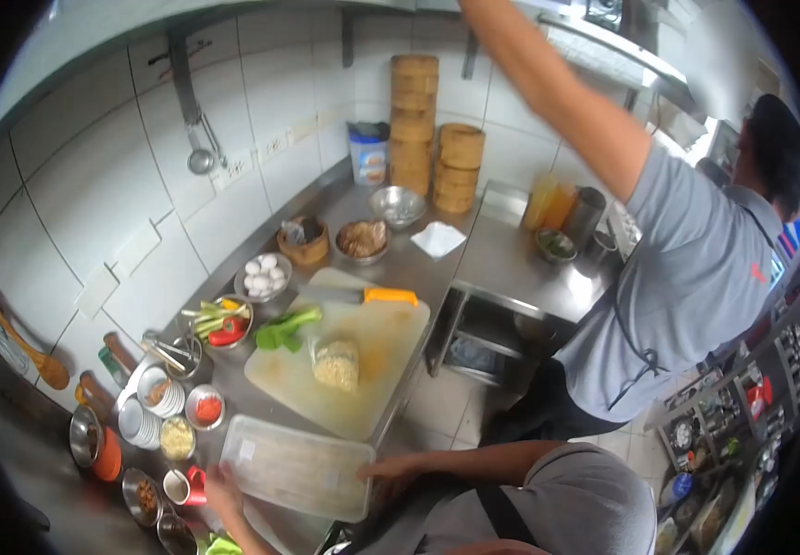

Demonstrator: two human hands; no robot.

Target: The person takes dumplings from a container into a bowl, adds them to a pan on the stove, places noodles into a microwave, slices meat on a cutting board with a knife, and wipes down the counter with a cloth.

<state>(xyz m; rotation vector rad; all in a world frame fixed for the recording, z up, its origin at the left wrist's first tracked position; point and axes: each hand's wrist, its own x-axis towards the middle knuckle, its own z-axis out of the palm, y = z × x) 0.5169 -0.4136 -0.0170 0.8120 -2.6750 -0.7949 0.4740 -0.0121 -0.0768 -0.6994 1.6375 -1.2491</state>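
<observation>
A rectangular translucent plastic container [300, 467] lies level in front of my body at the near edge of the counter. My right hand [390, 468] grips its right end. At its left end my left hand [222, 492] holds the edge, close to a red-and-white mug [187, 486]; its fingers are partly blurred. Just beyond the container is a cutting board [372, 388]. On the board lie a clear bag of pale chopped food [336, 365], green leafy vegetables [287, 327] and a knife with a yellow handle [390, 296].
Along the wall stand a bowl of eggs [264, 277], a bowl of cut vegetables [219, 326] and several small ingredient bowls. Bamboo steamers [414, 120] are stacked in the corner. A co-worker in a grey shirt [696, 250] stands at the right, one arm raised across the counter.
</observation>
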